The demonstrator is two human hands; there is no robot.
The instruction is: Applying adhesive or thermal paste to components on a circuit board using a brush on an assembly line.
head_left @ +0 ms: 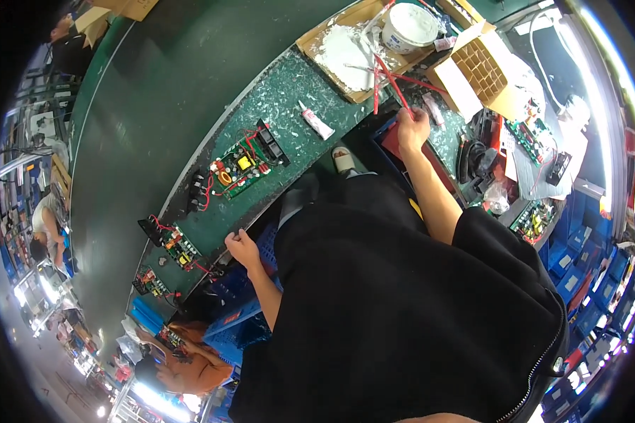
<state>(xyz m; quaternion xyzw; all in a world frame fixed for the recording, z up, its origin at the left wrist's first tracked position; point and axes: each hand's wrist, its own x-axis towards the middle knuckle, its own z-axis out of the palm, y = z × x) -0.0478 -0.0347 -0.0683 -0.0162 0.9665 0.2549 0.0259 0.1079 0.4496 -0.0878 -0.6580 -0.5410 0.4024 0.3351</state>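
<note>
Centrally, left hand [243, 248] rests curled on the green bench edge [289, 92]; right hand [411, 130] pinches red sticks [391, 81] below the white tub [409, 27], beside a white tube [317, 122].

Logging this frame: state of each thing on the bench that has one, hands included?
left hand: empty, resting at bench edge
right hand: closed on red stick
nearest circuit board: flat, components up, red wires attached
white tub: open, lid off
small white tube: lying on its side
divider carton: open, cells look empty
</note>
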